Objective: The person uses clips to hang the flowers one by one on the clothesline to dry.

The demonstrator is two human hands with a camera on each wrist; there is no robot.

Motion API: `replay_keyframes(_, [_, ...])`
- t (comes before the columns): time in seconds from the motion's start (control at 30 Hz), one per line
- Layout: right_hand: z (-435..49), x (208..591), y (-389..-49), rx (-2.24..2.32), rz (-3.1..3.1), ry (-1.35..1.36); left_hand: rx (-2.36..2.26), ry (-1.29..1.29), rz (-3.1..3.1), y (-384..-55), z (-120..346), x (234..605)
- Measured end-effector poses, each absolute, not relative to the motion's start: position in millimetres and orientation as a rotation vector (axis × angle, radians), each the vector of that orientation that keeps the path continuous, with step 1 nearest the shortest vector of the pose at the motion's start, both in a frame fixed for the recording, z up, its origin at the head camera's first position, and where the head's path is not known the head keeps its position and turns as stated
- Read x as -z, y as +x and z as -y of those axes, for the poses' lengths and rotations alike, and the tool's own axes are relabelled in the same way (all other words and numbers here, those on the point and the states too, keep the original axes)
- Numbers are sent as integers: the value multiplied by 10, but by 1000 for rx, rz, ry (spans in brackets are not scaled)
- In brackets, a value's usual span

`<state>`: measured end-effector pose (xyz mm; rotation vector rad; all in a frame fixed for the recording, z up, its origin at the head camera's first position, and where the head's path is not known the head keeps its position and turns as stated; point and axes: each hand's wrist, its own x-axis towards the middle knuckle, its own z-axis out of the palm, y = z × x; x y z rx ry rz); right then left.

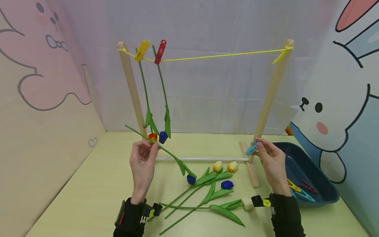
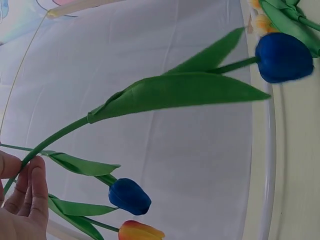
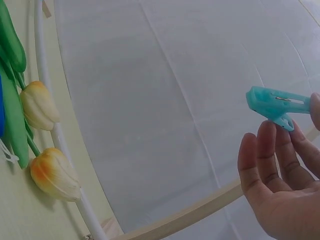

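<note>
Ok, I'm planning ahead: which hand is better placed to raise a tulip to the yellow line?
Probably the left hand: it pinches a blue tulip by the stem, while the right hand holds a light-blue clothespin.

Left sleeve (image 1: 131, 220), lower left of centre: black; red strip (image 1: 121, 218), black box (image 1: 157, 209), yellow label (image 1: 152, 213). Right sleeve (image 1: 285, 215), lower right: black; second box (image 1: 257, 201), likewise yellow-labelled.

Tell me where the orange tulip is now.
In the head view, the orange tulip hangs upside down from the left part of the yellow rope, under a yellow clip, left of a hanging blue tulip.
</note>
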<state>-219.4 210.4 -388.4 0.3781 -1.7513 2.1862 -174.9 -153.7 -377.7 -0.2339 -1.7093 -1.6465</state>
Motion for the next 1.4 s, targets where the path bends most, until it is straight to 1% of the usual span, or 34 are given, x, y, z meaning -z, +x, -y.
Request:
replay_keyframes(0.27, [-2077,3891,-2184,-2181,1778,407,1669,-244,1649,-1734,1489,3748])
replay_keyframes(0.53, [-2035,3813,-2252,-2164,1819,482,1509,-419,1646,-1860,1437,3648])
replay_keyframes(0.9, [-1975,3586,-2348,-2097,1857,550,1358,-539,1758,-1937,1379,3504])
replay_keyframes(1.1, [-1907,3392,-2413,-1961,1933,555,1337,-584,1820,-1964,1355,3430])
replay_keyframes(1.4, [-1790,3128,-2454,-1834,1932,662,1324,-635,1865,-2048,1331,3342])
